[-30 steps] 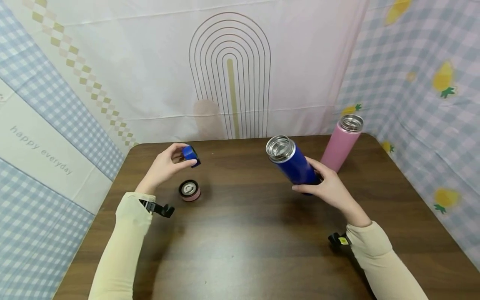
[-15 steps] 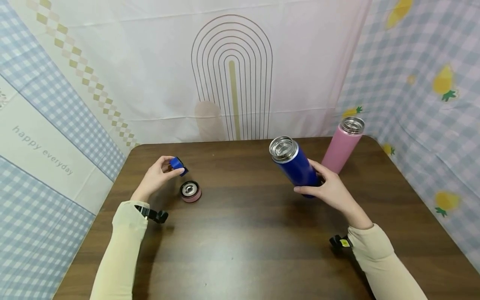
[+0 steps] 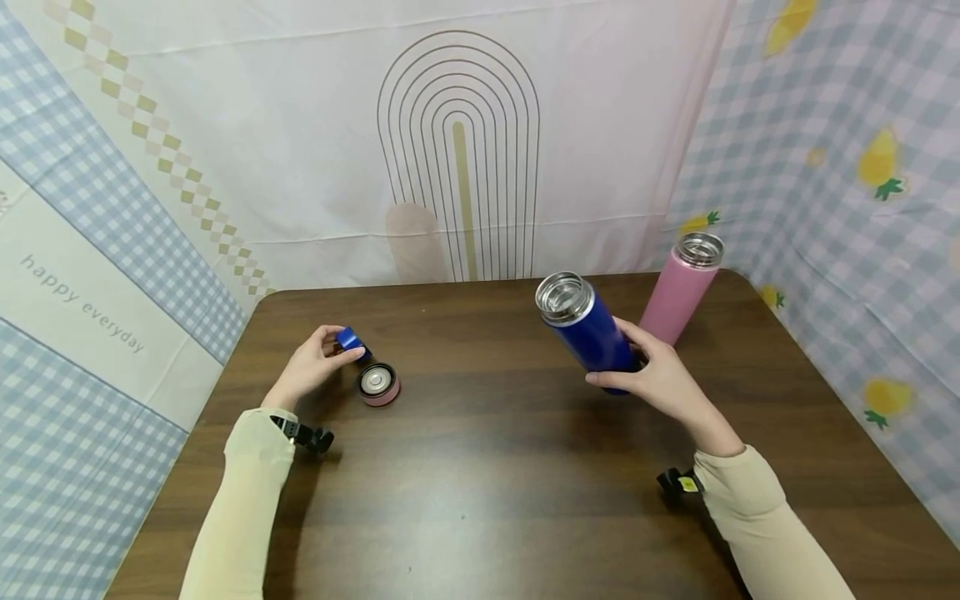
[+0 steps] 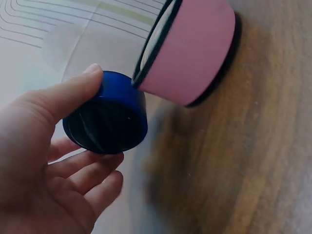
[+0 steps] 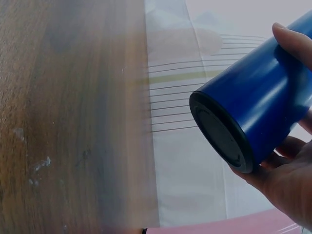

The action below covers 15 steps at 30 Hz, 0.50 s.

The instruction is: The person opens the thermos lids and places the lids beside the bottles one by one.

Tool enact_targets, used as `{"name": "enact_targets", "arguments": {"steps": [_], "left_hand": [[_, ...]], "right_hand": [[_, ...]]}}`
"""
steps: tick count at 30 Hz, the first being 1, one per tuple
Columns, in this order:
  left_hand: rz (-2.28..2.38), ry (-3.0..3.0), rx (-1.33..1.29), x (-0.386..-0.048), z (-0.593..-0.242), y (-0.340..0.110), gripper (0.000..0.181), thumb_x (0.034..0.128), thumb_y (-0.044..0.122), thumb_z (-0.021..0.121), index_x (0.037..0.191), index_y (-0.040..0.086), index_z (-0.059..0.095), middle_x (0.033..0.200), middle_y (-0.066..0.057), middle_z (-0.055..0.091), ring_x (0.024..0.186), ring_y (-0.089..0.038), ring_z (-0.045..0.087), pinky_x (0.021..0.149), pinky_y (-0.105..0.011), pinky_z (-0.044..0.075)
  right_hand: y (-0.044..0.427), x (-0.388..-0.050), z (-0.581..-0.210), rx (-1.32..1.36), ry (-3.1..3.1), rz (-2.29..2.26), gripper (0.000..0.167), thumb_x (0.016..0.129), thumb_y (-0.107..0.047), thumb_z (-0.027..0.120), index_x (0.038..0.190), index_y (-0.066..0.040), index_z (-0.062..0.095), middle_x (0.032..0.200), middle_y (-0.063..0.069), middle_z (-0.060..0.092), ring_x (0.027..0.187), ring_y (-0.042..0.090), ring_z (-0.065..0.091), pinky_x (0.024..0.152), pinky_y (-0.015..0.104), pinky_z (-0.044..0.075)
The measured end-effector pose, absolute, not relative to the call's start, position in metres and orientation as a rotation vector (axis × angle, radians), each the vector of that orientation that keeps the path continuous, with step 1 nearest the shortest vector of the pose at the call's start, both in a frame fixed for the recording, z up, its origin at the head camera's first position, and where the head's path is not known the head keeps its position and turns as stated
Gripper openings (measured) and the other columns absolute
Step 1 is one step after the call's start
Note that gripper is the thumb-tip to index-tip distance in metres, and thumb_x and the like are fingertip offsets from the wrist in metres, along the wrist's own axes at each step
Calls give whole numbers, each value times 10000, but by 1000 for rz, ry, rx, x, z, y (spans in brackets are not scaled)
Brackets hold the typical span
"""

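Observation:
My left hand pinches a blue bottle cap between thumb and fingers, low over the table's left side. In the left wrist view the cap shows its dark side toward the camera. Right beside it a pink cap lies on the table with its metal inner face up. My right hand grips a blue thermos bottle round its body, tilted to the left, its steel mouth uncapped. The bottle's black base shows off the table in the right wrist view. Behind that hand stands an uncapped pink thermos bottle.
The brown wooden table reaches back to a white patterned cloth. Checked cloth hangs along the right side and also on the left. A black wrist strap is on the left forearm.
My left hand has moved down and to the left with the blue cap, toward the table behind the pink cap. The right hand and blue bottle have hardly moved.

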<state>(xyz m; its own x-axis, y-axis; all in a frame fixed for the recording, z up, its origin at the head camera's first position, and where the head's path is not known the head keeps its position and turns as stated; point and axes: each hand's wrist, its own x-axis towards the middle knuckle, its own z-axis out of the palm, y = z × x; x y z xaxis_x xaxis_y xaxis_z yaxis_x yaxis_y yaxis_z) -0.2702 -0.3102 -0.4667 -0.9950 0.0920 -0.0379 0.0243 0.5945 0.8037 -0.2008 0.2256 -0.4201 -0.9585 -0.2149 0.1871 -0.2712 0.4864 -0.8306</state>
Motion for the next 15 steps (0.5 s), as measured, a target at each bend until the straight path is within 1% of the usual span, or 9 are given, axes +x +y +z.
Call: {"name": "enact_targets", "arguments": {"steps": [5,12,15], "left_hand": [[1356,2743,107,-269,-471,-313,775,943,439,704,1464,-30,375,1422,-261,492,1311,-412,507,1085,-535,395],[1321,2725,72,-263,-470,-325,880,934,528,675,1520,-18,308,1512,-284,390,1372,-442,425,1117,-563,349],[1314,2718,63,-259,-469,-331,905,943,527,663,1540,-25,268,1529,-301,354,1381,-456,404,1118,-578,338]], "right_hand": [[226,-201,-421,429,-2658,1500,856,759,-330,906,1500,-238,486,1384,107,572,1209,356,541,975,559,434],[225,-201,-421,430,-2651,1507,861,760,-323,906,1503,-228,483,1395,111,565,1215,362,537,977,563,433],[224,-202,-421,426,-2651,1509,864,762,-322,904,1508,-227,477,1397,115,563,1219,368,533,978,571,431]]}}
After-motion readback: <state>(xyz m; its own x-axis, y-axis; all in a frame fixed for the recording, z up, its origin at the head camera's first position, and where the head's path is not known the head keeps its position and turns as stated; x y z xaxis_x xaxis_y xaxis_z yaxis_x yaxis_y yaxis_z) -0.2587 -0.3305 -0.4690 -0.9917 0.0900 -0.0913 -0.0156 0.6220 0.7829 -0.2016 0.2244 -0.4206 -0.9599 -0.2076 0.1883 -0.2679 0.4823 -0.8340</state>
